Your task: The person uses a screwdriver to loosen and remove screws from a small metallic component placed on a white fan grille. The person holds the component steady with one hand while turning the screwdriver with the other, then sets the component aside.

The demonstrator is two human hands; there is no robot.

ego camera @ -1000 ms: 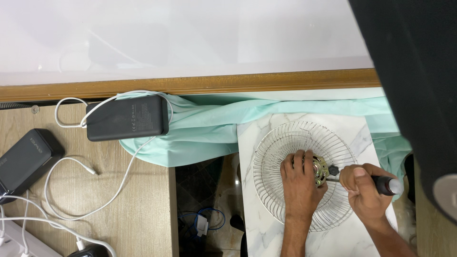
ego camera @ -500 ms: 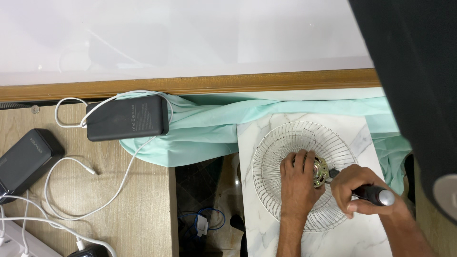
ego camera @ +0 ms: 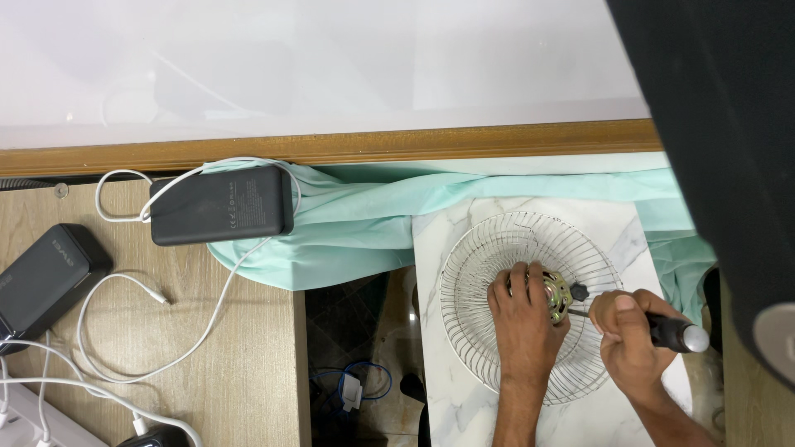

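Observation:
A round wire fan guard (ego camera: 497, 248) lies flat on a white marble slab (ego camera: 443, 240) at the lower right. My left hand (ego camera: 523, 319) presses down on the guard beside a small brass-coloured motor (ego camera: 556, 296) at its centre. My right hand (ego camera: 629, 335) grips a black-handled screwdriver (ego camera: 675, 334), whose shaft points left into the motor. A small black knob (ego camera: 579, 290) sits just right of the motor.
A mint-green cloth (ego camera: 364, 217) lies under the slab. On the wooden desk to the left are a black power bank (ego camera: 222, 204), a second black box (ego camera: 45, 273) and white cables (ego camera: 157, 331). A dark gap (ego camera: 356, 356) opens between desk and slab. A large black object (ego camera: 720, 132) fills the right.
My right hand with the screwdriver has shifted slightly left and down toward the motor. My left hand stays on the guard.

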